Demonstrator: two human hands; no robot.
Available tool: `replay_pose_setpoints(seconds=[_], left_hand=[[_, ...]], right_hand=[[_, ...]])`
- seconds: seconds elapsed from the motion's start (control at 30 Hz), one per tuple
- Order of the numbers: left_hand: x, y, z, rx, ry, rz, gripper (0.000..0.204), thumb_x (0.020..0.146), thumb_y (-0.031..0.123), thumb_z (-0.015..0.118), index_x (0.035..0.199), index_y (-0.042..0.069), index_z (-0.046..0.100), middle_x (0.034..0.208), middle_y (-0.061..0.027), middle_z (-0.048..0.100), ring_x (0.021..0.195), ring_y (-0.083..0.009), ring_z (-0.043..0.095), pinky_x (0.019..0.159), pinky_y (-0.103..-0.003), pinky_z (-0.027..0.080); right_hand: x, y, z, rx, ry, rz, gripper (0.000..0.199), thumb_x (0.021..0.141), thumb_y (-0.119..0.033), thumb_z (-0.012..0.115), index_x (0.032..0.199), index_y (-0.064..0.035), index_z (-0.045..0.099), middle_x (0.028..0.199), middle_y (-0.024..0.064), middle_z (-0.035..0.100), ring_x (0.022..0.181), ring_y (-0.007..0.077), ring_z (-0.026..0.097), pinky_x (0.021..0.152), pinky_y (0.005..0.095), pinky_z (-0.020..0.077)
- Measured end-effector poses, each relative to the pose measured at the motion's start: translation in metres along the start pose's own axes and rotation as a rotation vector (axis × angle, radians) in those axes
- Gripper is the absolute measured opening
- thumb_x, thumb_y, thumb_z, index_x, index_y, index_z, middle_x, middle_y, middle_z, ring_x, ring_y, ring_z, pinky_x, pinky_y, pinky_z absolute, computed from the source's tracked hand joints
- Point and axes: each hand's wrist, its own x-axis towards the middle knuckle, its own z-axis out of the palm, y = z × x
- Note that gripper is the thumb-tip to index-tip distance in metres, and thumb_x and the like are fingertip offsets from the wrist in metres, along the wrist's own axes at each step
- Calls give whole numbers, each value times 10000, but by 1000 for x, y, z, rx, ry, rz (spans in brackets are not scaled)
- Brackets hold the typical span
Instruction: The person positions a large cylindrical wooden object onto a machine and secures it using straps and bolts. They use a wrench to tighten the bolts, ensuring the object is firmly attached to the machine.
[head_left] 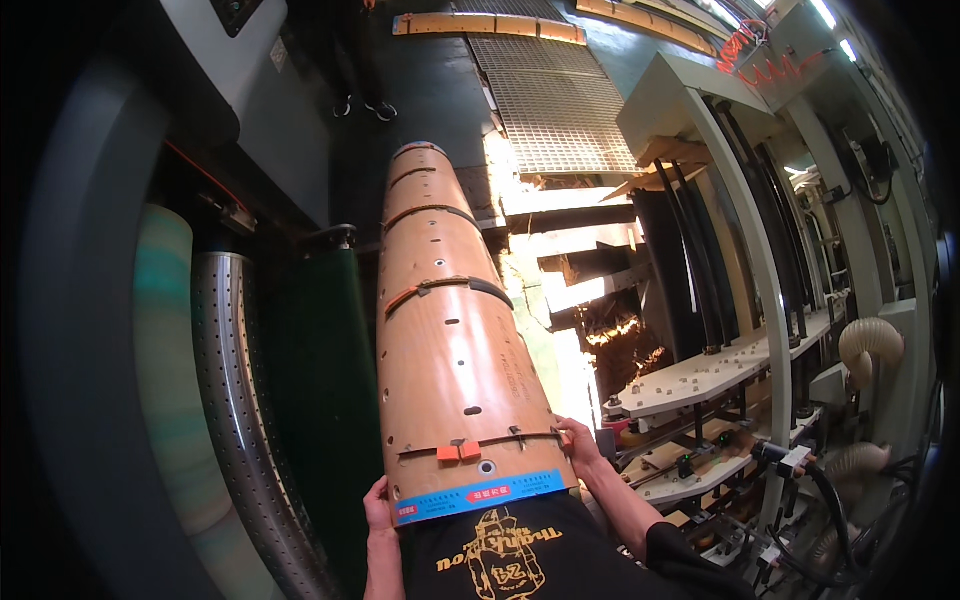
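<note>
A long curved plywood die board (455, 350) stretches away from my waist, its rounded face up. Dark strips with orange foam pieces cross it, and small holes and slots run along its middle. At its near end is a blue printed strip (480, 497) with red patches. My left hand (378, 507) grips the board's left edge beside this strip. On the opposite edge, slightly farther forward, my right hand (585, 452) is closed around the side. The fingers under the board are partly hidden.
To the left, a machine holds a green-and-white roller (165, 330) and a perforated metal cylinder (228, 340). A machine frame (740, 230) with hoses stands right. Ahead are a floor grating (555, 110), another curved board (490, 27) and a person's shoes (380, 111).
</note>
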Motion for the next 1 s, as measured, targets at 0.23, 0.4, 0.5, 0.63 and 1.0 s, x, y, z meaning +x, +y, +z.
replay_pose_setpoints(seconds=[0.23,0.4,0.5,0.63,1.0], left_hand=[[0,-1,-5,28,48,11,347,960,241,489,1137,-11,648,1130,-127,692,1046,-246,649,972,-369,481],[-1,1,3,15,65,-5,343,964,243,489,1132,-10,649,1122,-125,693,1044,-243,648,969,-368,483],[-4,2,9,10,68,-8,342,968,243,485,1128,-11,649,1117,-123,694,1041,-242,648,970,-369,482],[-5,2,12,10,61,-4,338,972,239,480,1122,-11,651,1109,-122,696,1038,-240,648,968,-369,483],[-1,1,5,10,83,-13,334,967,239,485,1116,-6,657,1104,-114,699,1035,-240,649,961,-369,486]], right_hand=[[-20,-16,33,21,-23,-15,528,837,-173,562,1348,-51,511,1015,57,689,765,100,670,683,234,551],[-19,-14,35,51,6,7,548,825,-172,604,1349,-52,496,1041,77,691,834,129,692,728,253,575],[-8,-8,10,78,-77,33,534,834,-174,630,1339,-60,504,1007,35,687,764,91,673,668,204,560],[-4,-5,10,9,-25,40,550,831,-187,657,1344,-64,504,1041,34,690,814,107,687,709,210,571],[-24,-20,49,54,86,12,485,826,-167,593,1295,-61,529,864,-22,671,609,57,605,562,181,491]])
